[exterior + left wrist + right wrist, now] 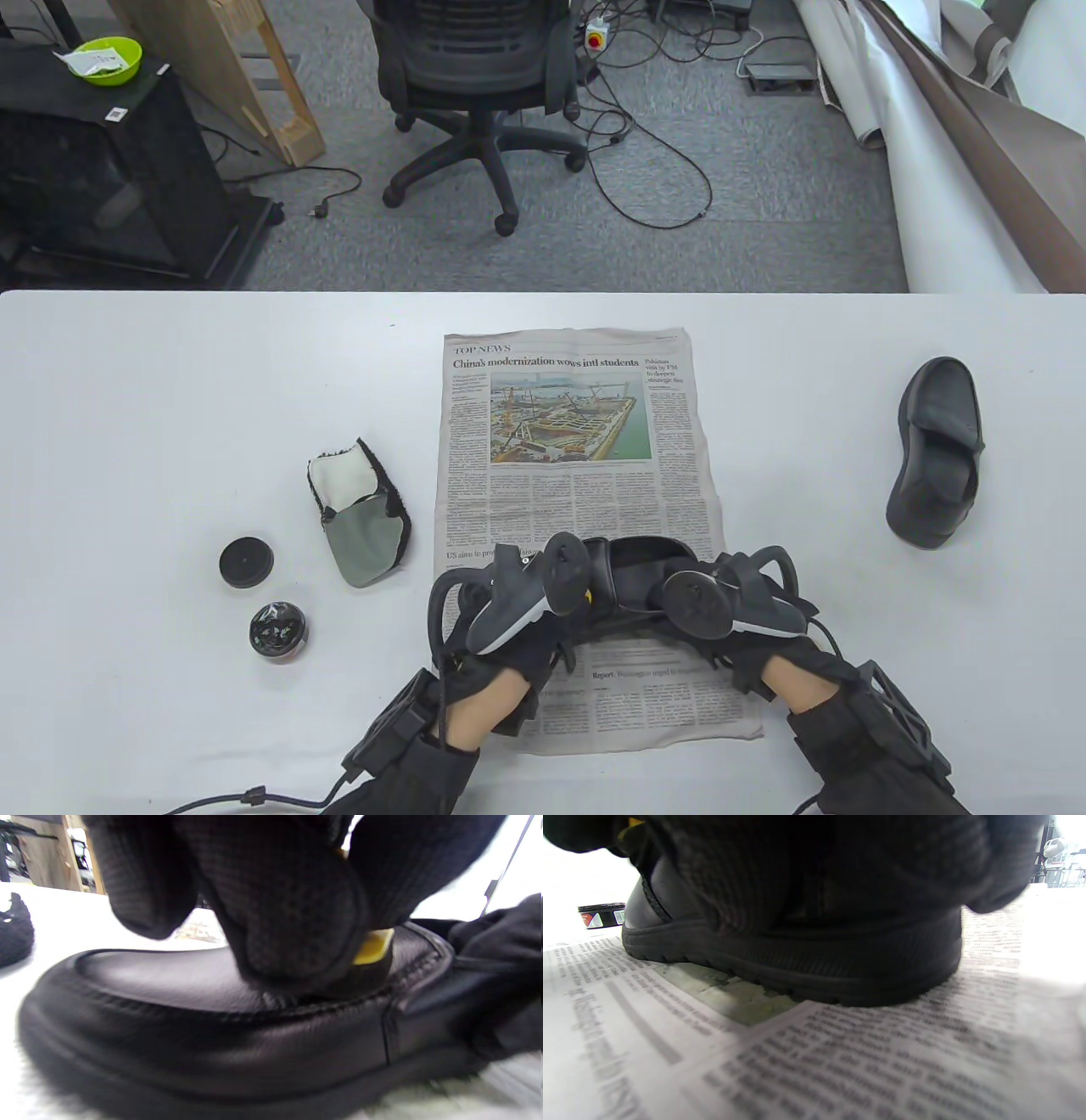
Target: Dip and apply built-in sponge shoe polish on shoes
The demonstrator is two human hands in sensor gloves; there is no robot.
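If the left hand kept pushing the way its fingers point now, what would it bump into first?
Nothing new, I think: the left hand already presses the yellow sponge onto the top of the black shoe on the newspaper. Sliding on past the shoe, it would probably just meet the newspaper; depth is hard to judge.

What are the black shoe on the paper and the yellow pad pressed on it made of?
The shoe looks like grained black leather with a soft sheen: pebbled texture and a stitched seam show. Its ridged sole looks like matte rubber. The yellow pad, gripped by the left hand, seems sponge or foam, though little shows.
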